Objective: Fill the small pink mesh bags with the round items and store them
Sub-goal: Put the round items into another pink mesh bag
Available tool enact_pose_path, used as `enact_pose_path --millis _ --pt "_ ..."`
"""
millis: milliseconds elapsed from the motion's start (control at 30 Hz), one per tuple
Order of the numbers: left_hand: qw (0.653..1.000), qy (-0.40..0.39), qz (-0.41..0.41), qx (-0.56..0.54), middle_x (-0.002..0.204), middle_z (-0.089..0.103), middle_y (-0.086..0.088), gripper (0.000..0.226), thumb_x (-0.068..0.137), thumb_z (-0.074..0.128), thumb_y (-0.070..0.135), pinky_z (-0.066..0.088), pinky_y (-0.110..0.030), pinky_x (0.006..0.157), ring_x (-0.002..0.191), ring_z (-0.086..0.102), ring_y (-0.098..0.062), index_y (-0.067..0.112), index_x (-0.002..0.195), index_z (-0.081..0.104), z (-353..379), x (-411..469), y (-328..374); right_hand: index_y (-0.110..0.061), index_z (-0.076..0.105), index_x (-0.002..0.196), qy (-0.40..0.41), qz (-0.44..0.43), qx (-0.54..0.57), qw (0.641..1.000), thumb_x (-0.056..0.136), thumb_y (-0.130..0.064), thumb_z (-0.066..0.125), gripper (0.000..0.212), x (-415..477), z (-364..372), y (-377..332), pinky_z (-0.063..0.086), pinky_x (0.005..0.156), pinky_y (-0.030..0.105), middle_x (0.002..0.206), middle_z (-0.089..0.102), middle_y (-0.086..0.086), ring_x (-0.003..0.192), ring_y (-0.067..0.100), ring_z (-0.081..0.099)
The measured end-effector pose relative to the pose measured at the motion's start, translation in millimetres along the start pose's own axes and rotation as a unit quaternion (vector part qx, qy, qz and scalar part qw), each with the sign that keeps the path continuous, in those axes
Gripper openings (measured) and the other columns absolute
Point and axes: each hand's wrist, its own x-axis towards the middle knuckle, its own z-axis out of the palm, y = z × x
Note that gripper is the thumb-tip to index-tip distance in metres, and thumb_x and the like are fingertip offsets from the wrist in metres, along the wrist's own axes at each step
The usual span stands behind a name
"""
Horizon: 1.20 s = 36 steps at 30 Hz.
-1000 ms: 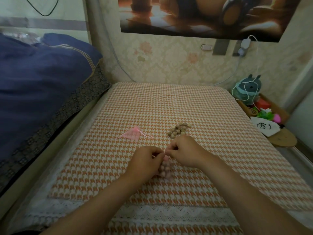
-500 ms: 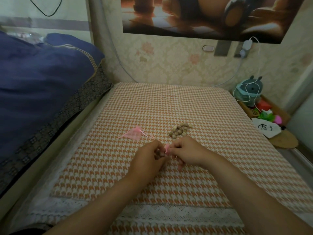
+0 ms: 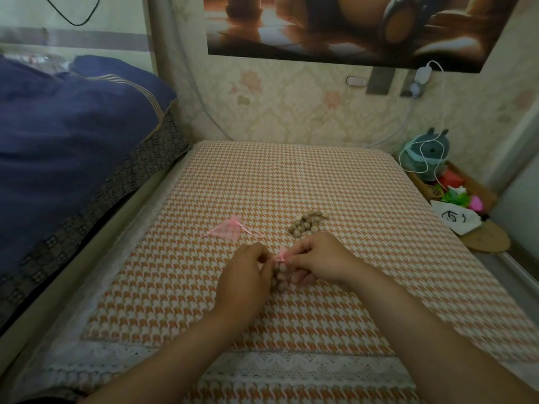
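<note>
Reaching in from the near edge, two bare forearms met over the middle of the houndstooth-covered surface (image 3: 335, 182), above its white lace trim (image 3: 291, 365). The left hand (image 3: 246, 275) and the right hand (image 3: 318, 258) were closed in pinches on the gathered pink neck of a filled mesh bag (image 3: 281, 277), which hung between them with its round tan contents showing through the mesh; its lower end was at or just above the cloth, and I could not tell whether it touched. Just beyond the right hand lay a loose cluster of round items (image 3: 307, 224), apart from the fingers. To the left of that cluster, at about the same depth, a second pink mesh bag (image 3: 229, 230) lay flat on the cloth with its thin ribbon ends trailing to either side. Farther left, a dark blue quilt (image 3: 73, 135) was heaped beside the surface. On the far right, a teal plush toy (image 3: 428, 156) wrapped in a white cable (image 3: 439, 91) sat near a wooden tray, below a large poster (image 3: 350, 27) on the patterned wall.
</note>
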Motion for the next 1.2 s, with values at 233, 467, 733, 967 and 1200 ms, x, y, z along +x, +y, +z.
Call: enact_pose_path --millis 233,467,733,967,1200 --pt "0.985 0.027 -0.123 -0.114 0.073 0.063 0.007 0.016 0.091 0.061 0.019 0.039 -0.017 0.060 0.072 0.059 -0.008 0.020 0.075 0.060 3 6 1 -0.013 0.071 0.075 0.088 0.013 -0.045 0.995 0.088 -0.007 0.074 0.014 7 2 4 0.063 0.062 0.039 0.068 0.073 0.013 0.061 0.028 0.074" --pt "0.955 0.032 -0.213 -0.206 0.072 0.068 -0.001 0.015 0.087 0.064 0.023 0.058 -0.042 0.068 0.073 0.067 -0.021 0.017 0.074 0.066 16 15 2 -0.010 0.072 0.069 0.154 0.020 -0.070 0.985 0.088 -0.011 0.073 0.020 9 3 3 0.063 0.056 0.040 0.060 0.069 0.010 0.048 0.022 0.069" --pt "0.912 0.009 -0.281 -0.299 0.071 0.073 -0.004 0.011 0.074 0.068 0.028 0.059 -0.053 0.075 0.076 0.072 -0.026 0.018 0.069 0.070 24 15 -12 -0.009 0.069 0.071 0.114 0.043 -0.058 0.991 0.091 -0.011 0.071 0.021 10 -8 10 0.063 0.063 0.043 0.070 0.071 0.017 0.052 0.024 0.068" --pt "0.908 -0.002 -0.282 -0.309 0.076 0.073 -0.004 0.014 0.074 0.066 0.032 0.059 -0.052 0.077 0.080 0.071 -0.027 0.019 0.070 0.070 23 15 -15 -0.005 0.070 0.076 0.080 0.035 -0.057 0.995 0.091 -0.011 0.071 0.016 11 -10 15 0.055 0.047 0.029 0.068 0.068 0.015 0.049 0.020 0.067" --pt "0.933 -0.008 -0.248 -0.260 0.073 0.070 -0.005 0.014 0.080 0.066 0.027 0.059 -0.047 0.074 0.077 0.069 -0.026 0.019 0.069 0.068 19 14 -13 -0.006 0.070 0.077 0.066 0.042 -0.062 0.995 0.093 -0.015 0.070 0.018 11 -10 18 0.061 0.059 0.041 0.069 0.070 0.021 0.062 0.036 0.071"
